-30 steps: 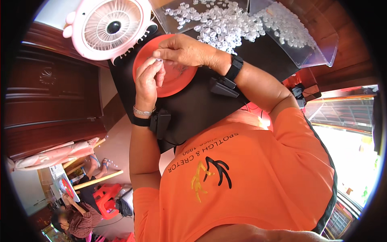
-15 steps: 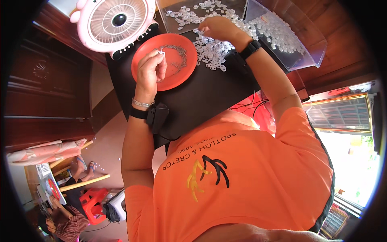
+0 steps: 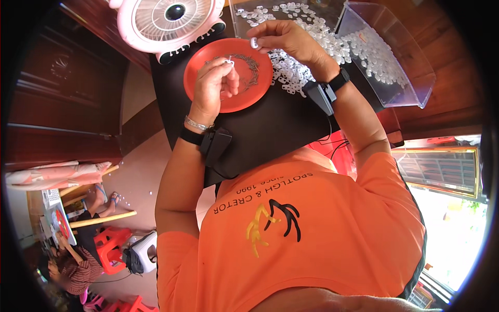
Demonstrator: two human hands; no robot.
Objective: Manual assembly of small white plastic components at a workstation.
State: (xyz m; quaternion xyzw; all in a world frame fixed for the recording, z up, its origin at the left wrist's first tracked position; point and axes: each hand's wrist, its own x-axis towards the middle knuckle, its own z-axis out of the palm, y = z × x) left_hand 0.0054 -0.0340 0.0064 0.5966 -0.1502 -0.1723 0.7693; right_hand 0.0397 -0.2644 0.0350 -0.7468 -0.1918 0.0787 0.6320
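My left hand (image 3: 214,86) is closed over the red plate (image 3: 200,99), pinching a small white plastic piece (image 3: 228,62) between thumb and fingertips. Grey metal pins (image 3: 250,70) lie scattered in that plate. Just beyond the plate's right rim, my right hand (image 3: 291,41) pinches another small white plastic piece (image 3: 254,43), held up off the table. A heap of similar white pieces (image 3: 291,73) spreads over the black table under and beside my right hand. The fingers of the left hand partly hide the pins.
A pink animal-shaped fan (image 3: 174,23) stands beyond the plate at the left. On the right, a clear plastic bin (image 3: 416,88) holds many more white pieces. The black table (image 3: 249,140) ends close to my body. Another person (image 3: 78,270) sits at the lower left.
My right hand has come up from the heap of pieces and moved toward the plate, now with a white plastic piece in its fingertips. The left hand keeps its pinch over the plate.
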